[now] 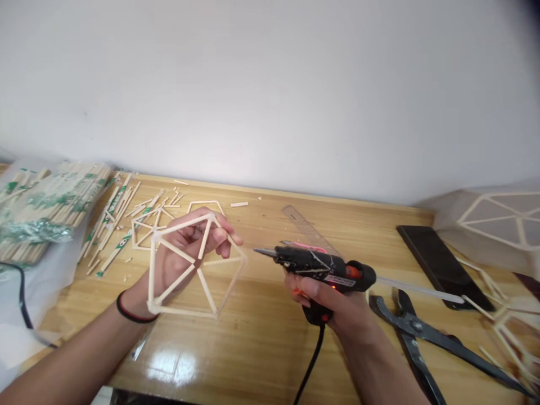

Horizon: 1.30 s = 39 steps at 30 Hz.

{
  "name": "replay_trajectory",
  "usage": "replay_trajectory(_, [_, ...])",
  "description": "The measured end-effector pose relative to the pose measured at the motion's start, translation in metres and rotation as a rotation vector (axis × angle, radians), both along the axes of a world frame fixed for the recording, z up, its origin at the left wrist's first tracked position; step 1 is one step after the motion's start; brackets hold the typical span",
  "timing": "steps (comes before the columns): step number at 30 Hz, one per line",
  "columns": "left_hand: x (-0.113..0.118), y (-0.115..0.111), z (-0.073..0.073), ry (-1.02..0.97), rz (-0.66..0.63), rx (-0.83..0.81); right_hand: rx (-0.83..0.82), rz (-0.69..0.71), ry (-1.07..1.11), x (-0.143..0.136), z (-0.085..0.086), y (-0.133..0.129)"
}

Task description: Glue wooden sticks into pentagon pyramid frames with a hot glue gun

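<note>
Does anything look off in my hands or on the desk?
The stick frame in your left hand has inner spokes that seem to stop short of meeting at the centre. Beyond it, loose sticks and small offcuts lie scattered on the desk.

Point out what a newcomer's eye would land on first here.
Probably the black glue gun in the right hand, its small red light glowing and its nozzle aimed left. Next comes the five-sided stick frame held up by the left hand, its inner sticks pointing toward the middle. The bundled chopsticks at far left would likely catch the eye after that.
</note>
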<state>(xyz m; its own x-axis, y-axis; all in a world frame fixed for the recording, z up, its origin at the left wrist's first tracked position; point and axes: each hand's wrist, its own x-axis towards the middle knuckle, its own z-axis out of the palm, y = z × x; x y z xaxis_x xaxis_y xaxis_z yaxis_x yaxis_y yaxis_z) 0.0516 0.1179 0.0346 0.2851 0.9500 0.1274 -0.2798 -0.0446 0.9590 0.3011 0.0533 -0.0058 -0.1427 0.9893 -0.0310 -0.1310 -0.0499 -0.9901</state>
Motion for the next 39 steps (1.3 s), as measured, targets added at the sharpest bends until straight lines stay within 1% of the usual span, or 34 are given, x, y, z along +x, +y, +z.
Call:
replay_trajectory(2, [0.000, 0.000, 0.001, -0.002, 0.034, 0.001, -0.008, -0.075, 0.108, -0.004, -0.003, 0.002])
replay_trajectory(3, [0.001, 0.000, 0.000, -0.006, 0.042, -0.002, -0.008, -0.112, 0.125, -0.006, -0.004, 0.004])
replay_trajectory(5, [0.000, -0.001, -0.002, -0.019, 0.040, -0.066, -0.005, -0.158, 0.095, -0.009, -0.005, 0.007])
replay_trajectory(10, [-0.001, -0.002, -0.018, 0.027, 0.012, -0.168, -0.012, -0.107, 0.051, -0.018, -0.005, 0.009])
replay_trajectory(14, [-0.001, -0.003, -0.028, 0.047, -0.027, -0.239, -0.042, -0.077, 0.058, -0.026, 0.002, 0.008])
replay_trajectory(19, [0.002, -0.008, -0.035, 0.071, -0.040, -0.357, -0.144, -0.005, 0.091, -0.031, 0.009, 0.008])
replay_trajectory(23, [0.008, -0.015, -0.037, 0.048, -0.063, -0.401, -0.207, -0.029, 0.149, -0.031, 0.002, 0.007])
replay_trajectory(28, [0.011, -0.014, -0.033, 0.094, -0.082, -0.275, -0.243, -0.054, 0.245, -0.028, -0.007, 0.005])
replay_trajectory(32, [0.009, -0.010, -0.029, 0.096, -0.107, -0.255, -0.271, -0.078, 0.345, -0.026, -0.002, 0.008])
replay_trajectory(34, [0.007, -0.008, -0.027, 0.089, -0.093, -0.198, -0.280, -0.121, 0.414, -0.026, 0.003, 0.011])
replay_trajectory(36, [0.005, -0.005, -0.024, 0.113, -0.048, -0.041, -0.285, -0.170, 0.456, -0.026, 0.008, 0.014])
replay_trajectory(39, [0.001, -0.001, -0.021, 0.260, 0.009, 0.251, -0.281, -0.224, 0.451, -0.026, 0.012, 0.018])
